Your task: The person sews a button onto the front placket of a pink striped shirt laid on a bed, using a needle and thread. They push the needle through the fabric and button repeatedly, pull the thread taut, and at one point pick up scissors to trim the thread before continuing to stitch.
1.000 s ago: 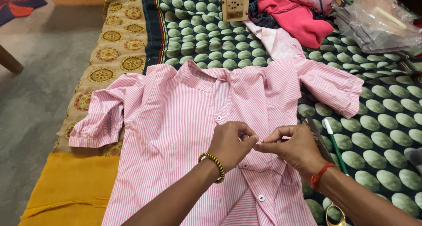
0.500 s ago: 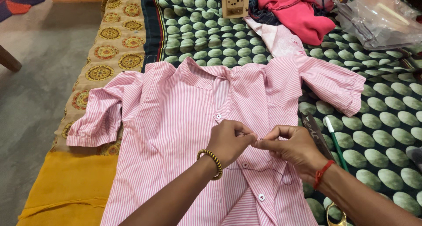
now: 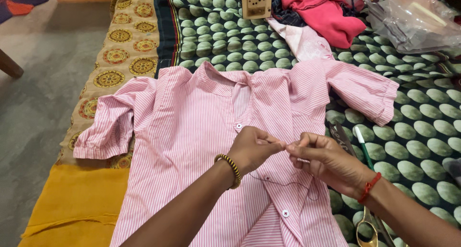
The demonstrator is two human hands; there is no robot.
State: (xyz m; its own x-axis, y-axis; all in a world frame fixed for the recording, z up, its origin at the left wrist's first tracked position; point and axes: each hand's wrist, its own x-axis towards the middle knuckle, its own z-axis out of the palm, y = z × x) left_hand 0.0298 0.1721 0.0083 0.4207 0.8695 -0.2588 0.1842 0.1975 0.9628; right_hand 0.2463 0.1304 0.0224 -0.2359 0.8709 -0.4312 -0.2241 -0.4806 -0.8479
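A pink striped shirt [image 3: 192, 132] lies spread front-up on a green spotted cloth [image 3: 422, 132]. My left hand [image 3: 252, 148], with a beaded bangle on the wrist, and my right hand [image 3: 326, 158], with a red wrist thread, meet fingertip to fingertip over the shirt's button placket. Both pinch a dark thread [image 3: 281, 183] that loops loosely across the shirt below my hands. If there is a needle, my fingers hide it. White buttons [image 3: 285, 213] sit on the placket above and below my hands.
Gold-handled scissors [image 3: 367, 223] and a green pen [image 3: 364, 147] lie just right of the shirt. At the back are a beige socket box [image 3: 256, 1], a pink garment [image 3: 326, 14] and a clear plastic bag [image 3: 413, 19]. Yellow cloth [image 3: 72, 204] and grey floor [image 3: 33, 98] lie to the left.
My pinched fingers have lifted slightly off the shirt, and a slack loop of dark thread now shows on the fabric below them. The shirt has stayed in place.
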